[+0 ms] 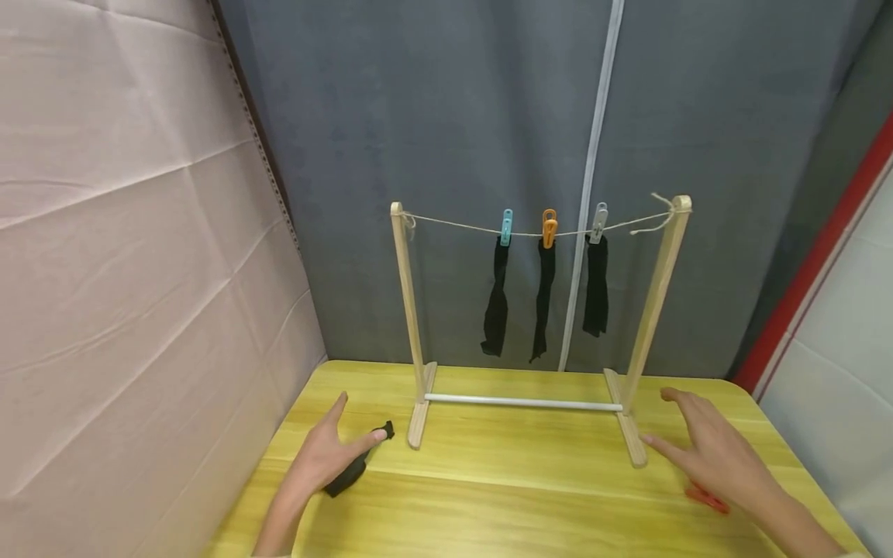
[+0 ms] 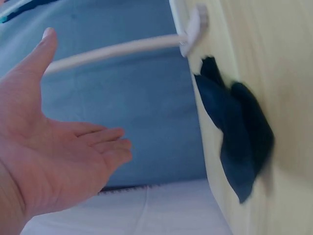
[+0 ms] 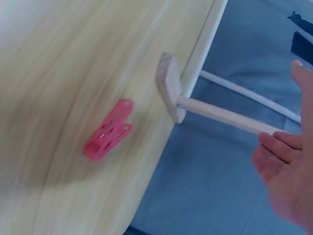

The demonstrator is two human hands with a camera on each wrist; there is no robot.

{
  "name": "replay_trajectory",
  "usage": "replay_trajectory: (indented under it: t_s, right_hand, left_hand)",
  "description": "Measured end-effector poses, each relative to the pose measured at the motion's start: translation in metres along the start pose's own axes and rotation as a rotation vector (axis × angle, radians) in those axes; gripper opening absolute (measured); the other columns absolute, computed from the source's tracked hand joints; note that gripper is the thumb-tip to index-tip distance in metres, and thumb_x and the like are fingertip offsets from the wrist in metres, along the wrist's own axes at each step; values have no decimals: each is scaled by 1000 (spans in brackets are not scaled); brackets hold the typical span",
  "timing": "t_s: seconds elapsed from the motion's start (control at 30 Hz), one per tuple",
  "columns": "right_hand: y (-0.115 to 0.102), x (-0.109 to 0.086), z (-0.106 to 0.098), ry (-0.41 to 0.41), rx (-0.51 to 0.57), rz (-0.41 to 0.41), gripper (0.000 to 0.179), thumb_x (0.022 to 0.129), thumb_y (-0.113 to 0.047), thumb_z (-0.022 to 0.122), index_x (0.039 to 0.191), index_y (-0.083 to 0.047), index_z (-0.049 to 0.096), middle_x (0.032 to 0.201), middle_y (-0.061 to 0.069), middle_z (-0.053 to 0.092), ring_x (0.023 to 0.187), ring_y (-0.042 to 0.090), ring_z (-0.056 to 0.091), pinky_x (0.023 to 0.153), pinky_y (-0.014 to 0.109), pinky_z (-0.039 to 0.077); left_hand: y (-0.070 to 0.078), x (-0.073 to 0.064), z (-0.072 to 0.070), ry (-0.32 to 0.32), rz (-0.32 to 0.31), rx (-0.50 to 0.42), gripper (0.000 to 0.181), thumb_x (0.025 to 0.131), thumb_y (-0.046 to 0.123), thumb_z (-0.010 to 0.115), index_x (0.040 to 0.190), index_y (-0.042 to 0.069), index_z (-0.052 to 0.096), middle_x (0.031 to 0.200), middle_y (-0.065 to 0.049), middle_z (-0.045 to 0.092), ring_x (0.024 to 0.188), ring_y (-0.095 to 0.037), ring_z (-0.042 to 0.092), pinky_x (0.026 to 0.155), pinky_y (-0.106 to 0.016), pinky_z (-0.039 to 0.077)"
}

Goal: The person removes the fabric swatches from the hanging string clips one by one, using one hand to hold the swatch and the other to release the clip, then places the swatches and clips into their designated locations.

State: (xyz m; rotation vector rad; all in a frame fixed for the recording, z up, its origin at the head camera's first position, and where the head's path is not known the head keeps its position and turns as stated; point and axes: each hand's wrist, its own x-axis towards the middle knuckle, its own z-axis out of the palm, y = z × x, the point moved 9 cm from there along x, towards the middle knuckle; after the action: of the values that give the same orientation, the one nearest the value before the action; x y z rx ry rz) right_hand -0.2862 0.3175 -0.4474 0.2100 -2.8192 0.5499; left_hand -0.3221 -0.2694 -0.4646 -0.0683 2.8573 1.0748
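Observation:
My left hand [image 1: 324,459] hovers above the table's left side, fingers extended and thumb spread, holding nothing. Below it lies a black sock-like piece of cloth [image 2: 239,132], folded over on itself and apart from the hand in the left wrist view. On the other side, my right hand [image 1: 722,453] is also in the air, with straight fingers and nothing in its grasp. A red clothespin [image 3: 108,131] lies on the table under it, partly covered by that hand in the head view.
A wooden drying rack [image 1: 656,310] stands on the yellow table [image 1: 516,465]. From its string hang three black cloth strips, clipped by blue [image 1: 507,226], orange [image 1: 549,231] and grey [image 1: 599,222] clothespins. A grey curtain [image 1: 418,101] hangs behind; fabric walls flank both sides.

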Motion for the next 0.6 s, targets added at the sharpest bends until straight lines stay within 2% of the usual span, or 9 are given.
replay_trajectory:
  t_s: [0.17, 0.3, 0.4, 0.47, 0.6]
  right_hand:
    - [-14, 5, -8, 118, 66, -17, 76, 93, -52, 78, 145, -2, 52, 141, 25, 59, 128, 46, 52, 93, 71, 48]
    - [-23, 6, -9, 206, 110, -53, 71, 92, -42, 83, 142, -2, 55, 136, 23, 61, 126, 43, 54, 92, 67, 48]
    - [-28, 5, -7, 263, 128, -70, 69, 90, -37, 85, 142, -3, 56, 136, 20, 62, 125, 41, 55, 92, 61, 47]
    - [-32, 5, -4, 293, 153, -77, 67, 90, -34, 86, 143, -4, 57, 137, 17, 62, 125, 37, 55, 93, 51, 47]
    - [-47, 9, 3, 356, 221, -102, 66, 88, -26, 88, 143, -6, 58, 137, 13, 63, 120, 27, 55, 94, 22, 42]
  left_hand:
    - [28, 3, 3, 33, 149, -73, 103, 89, 72, 71, 169, 25, 25, 174, -12, 32, 157, -47, 33, 119, -73, 36]
    - [54, 5, 9, 10, 289, -230, 83, 96, 55, 74, 165, 32, 33, 173, -2, 35, 163, -38, 26, 127, -69, 27]
    - [71, 6, 17, -27, 353, -345, 79, 98, 44, 76, 163, 32, 35, 173, 1, 35, 165, -31, 21, 132, -63, 22]
    - [80, 7, 22, -32, 377, -392, 77, 98, 41, 76, 163, 30, 37, 172, 3, 37, 165, -29, 22, 132, -58, 22]
    - [92, 9, 33, -22, 406, -473, 70, 100, 34, 75, 162, 25, 42, 168, -1, 44, 162, -30, 30, 132, -53, 25]
